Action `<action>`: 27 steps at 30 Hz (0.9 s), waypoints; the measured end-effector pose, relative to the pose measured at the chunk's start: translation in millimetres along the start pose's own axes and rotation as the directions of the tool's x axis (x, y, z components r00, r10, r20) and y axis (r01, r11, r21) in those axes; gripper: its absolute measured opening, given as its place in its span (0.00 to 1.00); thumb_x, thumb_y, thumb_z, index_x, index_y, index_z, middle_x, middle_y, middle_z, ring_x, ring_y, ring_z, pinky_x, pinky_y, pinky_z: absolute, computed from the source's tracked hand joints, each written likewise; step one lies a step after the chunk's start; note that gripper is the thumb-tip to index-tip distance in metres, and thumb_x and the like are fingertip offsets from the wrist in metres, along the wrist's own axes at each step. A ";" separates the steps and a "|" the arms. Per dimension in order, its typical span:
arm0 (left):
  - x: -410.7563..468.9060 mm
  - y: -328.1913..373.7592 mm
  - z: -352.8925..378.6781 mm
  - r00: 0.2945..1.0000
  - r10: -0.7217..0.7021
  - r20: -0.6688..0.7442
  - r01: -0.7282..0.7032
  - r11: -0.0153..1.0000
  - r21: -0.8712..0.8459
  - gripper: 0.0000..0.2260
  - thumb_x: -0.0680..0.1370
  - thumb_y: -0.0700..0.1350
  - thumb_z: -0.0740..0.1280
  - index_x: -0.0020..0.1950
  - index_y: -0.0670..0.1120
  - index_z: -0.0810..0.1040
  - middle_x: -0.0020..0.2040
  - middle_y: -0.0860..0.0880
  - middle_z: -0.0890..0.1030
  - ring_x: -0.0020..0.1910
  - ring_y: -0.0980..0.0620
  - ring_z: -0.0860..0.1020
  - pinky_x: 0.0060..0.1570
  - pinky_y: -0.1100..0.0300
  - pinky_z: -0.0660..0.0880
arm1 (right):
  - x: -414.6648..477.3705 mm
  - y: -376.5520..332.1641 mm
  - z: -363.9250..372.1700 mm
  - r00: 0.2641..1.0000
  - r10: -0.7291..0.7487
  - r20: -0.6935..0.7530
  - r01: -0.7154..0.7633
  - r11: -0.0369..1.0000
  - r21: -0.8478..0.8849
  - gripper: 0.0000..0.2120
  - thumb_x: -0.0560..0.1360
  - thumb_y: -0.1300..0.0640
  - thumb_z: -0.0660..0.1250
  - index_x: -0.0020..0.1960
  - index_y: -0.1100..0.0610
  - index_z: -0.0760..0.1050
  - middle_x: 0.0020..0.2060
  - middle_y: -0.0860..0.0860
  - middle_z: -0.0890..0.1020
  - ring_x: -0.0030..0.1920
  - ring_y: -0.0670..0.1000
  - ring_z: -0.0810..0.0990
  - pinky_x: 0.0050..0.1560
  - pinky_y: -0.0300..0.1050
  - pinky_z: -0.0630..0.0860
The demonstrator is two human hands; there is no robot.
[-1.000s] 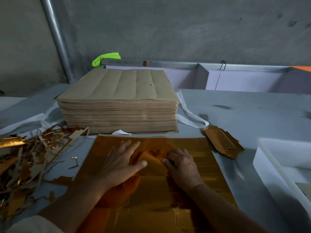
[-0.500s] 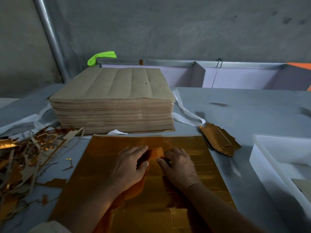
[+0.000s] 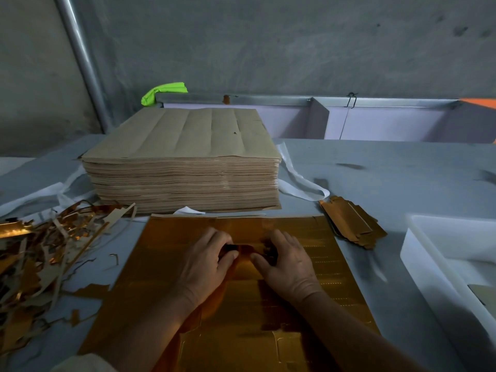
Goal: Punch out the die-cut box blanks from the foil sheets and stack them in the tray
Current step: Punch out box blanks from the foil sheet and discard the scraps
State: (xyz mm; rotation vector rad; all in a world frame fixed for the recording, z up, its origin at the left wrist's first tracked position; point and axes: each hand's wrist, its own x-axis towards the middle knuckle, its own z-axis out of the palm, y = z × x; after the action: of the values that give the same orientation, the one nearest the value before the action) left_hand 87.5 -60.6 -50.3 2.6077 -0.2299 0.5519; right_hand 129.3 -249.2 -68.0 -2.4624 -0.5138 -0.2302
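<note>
The gold foil sheet [image 3: 166,253] is lying flat on the table [image 3: 375,170], just in front of the tall paper stack [image 3: 182,170]. At its middle, the left hand [image 3: 204,261] and right hand [image 3: 287,264] are each pinching a raised fold with curled fingers. The white tray [image 3: 424,264] is sitting off to the right.

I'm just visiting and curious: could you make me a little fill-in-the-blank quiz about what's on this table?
1. The pile of foil scraps lies on the person's ____ side.
2. The tall brown stack stands ____ the foil sheet.
3. The punched blanks lie between the foil sheet and the white ____.
Missing words: left; behind; tray.
</note>
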 end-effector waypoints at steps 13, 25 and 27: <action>-2.7 -2.4 -0.6 0.997 0.052 -0.064 -0.050 0.999 0.021 0.15 0.78 0.43 0.70 0.65 0.46 0.80 0.51 0.48 0.78 0.52 0.52 0.75 0.49 0.61 0.73 | -4.0 -6.4 -4.8 0.997 -0.071 -0.027 0.072 0.997 0.011 0.18 0.71 0.32 0.55 0.55 0.40 0.69 0.46 0.38 0.71 0.48 0.42 0.70 0.46 0.41 0.68; -4.2 0.2 -1.2 0.990 0.108 -0.096 -0.106 0.994 0.025 0.16 0.74 0.39 0.74 0.61 0.47 0.83 0.51 0.50 0.83 0.51 0.49 0.80 0.53 0.57 0.71 | -4.9 -10.8 -9.2 0.999 -0.045 -0.006 0.045 0.999 -0.002 0.28 0.73 0.35 0.59 0.70 0.45 0.69 0.49 0.39 0.71 0.51 0.42 0.70 0.47 0.39 0.68; -4.5 -0.6 -1.5 0.989 0.116 -0.090 -0.115 0.993 0.022 0.14 0.75 0.39 0.74 0.60 0.47 0.83 0.51 0.50 0.83 0.52 0.49 0.80 0.54 0.55 0.73 | -5.1 -11.0 -9.9 0.999 -0.043 0.005 0.043 0.999 0.001 0.27 0.74 0.37 0.60 0.70 0.45 0.68 0.51 0.40 0.72 0.52 0.42 0.70 0.48 0.39 0.71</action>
State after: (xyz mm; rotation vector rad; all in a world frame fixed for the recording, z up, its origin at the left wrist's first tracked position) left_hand 83.1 -59.1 -51.3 2.5896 -0.3496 0.7138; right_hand 119.7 -248.6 -55.7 -2.4535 -0.5698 -0.2418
